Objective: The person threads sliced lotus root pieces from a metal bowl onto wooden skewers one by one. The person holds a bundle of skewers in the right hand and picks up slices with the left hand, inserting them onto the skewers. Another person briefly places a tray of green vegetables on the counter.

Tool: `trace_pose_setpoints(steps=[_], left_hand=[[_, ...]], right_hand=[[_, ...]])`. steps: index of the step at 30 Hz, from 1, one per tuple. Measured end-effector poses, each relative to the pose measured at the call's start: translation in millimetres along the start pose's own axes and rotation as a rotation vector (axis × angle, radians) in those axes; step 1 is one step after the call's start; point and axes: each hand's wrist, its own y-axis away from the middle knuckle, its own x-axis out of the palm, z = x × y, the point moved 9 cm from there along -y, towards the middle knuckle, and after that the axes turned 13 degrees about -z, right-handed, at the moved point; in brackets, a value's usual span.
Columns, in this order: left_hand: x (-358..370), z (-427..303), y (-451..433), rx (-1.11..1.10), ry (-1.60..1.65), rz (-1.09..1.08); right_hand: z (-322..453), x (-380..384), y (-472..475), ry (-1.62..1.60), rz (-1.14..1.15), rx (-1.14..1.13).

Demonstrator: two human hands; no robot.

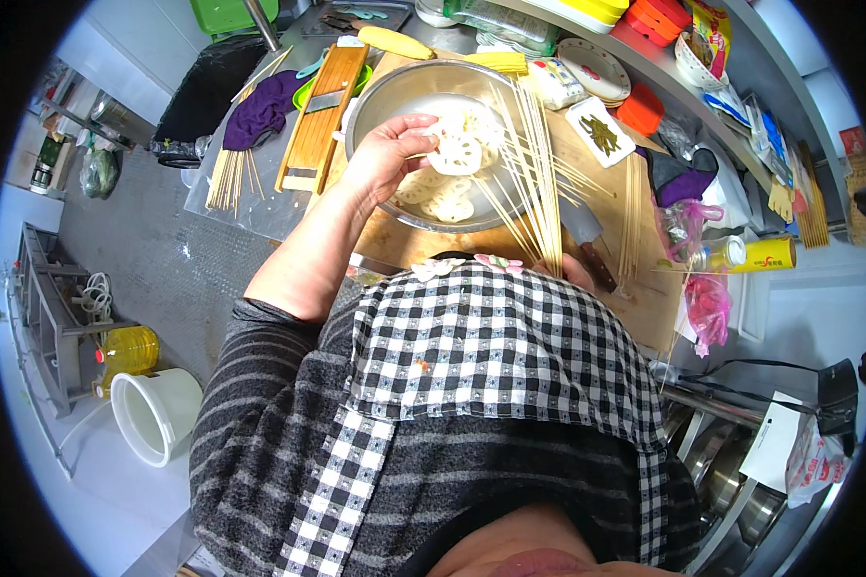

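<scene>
Between thumb and fingers, my left hand (397,155) pinches a lotus root slice (456,154) above a wide stainless steel bowl (368,101). More lotus root slices (444,198) lie in the bowl, overlapping one another. A fanned bundle of thin wooden skewers (545,180) rises from my right hand (576,272), which grips their lower ends. Most of that hand is hidden behind the checked apron (491,332). Pale pieces at the far side of the bowl sit near some skewer tips; I cannot tell whether any are threaded on.
Left of the bowl lie a wooden mandoline slicer (319,115), a purple cloth (263,108) and loose skewers (229,180). A knife (593,249) rests on the wooden board (635,314), right of the held skewers. Behind are a corn cob (397,43) and a white dish of green strips (600,132).
</scene>
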Motion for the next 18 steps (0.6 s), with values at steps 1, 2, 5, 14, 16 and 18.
trace_pose_setpoints(steps=[1,2,5,14,16,18], left_hand=[[3,-6,2,0.045,-0.008,0.015],[3,-7,3,0.051,-0.025,-0.002],[4,-12,5,0.097,-0.04,-0.012],[0,-3,0,0.05,0.028,-0.031],[-2,-4,-1,0.04,0.03,-0.026],[1,-4,-1,0.014,0.077,0.02]], right_hand=[[5,0,2,0.036,-0.022,-0.041],[8,0,4,0.024,-0.027,-0.037],[16,3,8,0.008,-0.022,-0.032],[21,4,8,0.049,-0.015,-0.037],[22,2,6,0.119,-0.041,-0.103],[15,0,3,0.15,-0.047,-0.079]])
